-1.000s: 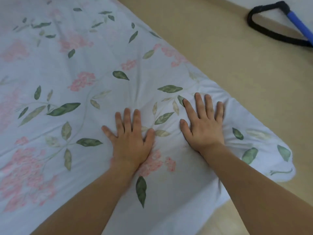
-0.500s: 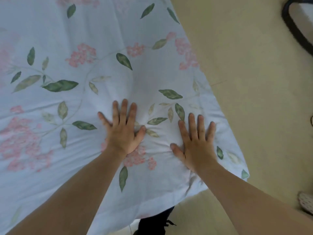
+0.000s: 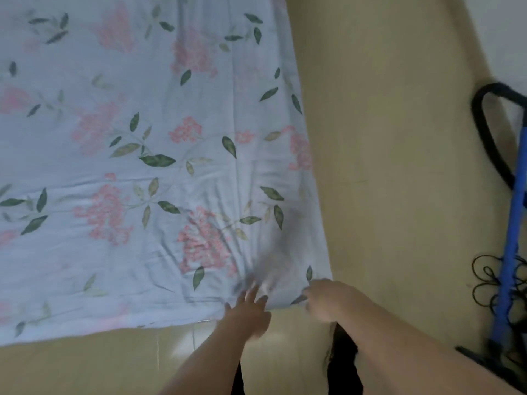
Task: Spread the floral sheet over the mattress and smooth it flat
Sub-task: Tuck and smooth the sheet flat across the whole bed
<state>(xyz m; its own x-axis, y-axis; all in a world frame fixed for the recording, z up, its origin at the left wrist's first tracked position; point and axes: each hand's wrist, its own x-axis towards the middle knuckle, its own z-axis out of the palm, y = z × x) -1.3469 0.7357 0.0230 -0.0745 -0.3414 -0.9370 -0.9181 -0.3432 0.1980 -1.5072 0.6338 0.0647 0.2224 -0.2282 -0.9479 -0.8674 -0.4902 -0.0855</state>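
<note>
One sheet (image 3: pixel 142 166), pale blue w/ pink flower clusters & green leaves, lies spread over most of the view; it covers the mattress completely, so no mattress surface shows; its near edge runs along the bottom left, its right edge up the middle of the view; creases fan out from the near right corner, rest of the cloth mostly flat w/ a few faint fold lines.

Two hands, both at that near right corner; both motion-blurred. Left hand (image 3: pixel 249 312): fingers straight & spread, tips touching the sheet at its near edge, palm over the floor; grasping nothing. Right hand (image 3: pixel 328 299): at the very corner of the sheet, knuckles up, fingers seem curled under; blur too heavy, can't tell if it grips the cloth or not. Two bare forearms run in from the bottom edge.

Floor (image 3: pixel 385 138): tan, to the right of & below the sheet. At far right: one black loop (image 3: pixel 484 132), one blue bar (image 3: pixel 513 238) running down from it, one tangle of thin black cord (image 3: pixel 484 283) beside the bar. Dark clothing (image 3: pixel 343 363) shows between the forearms at the bottom.
</note>
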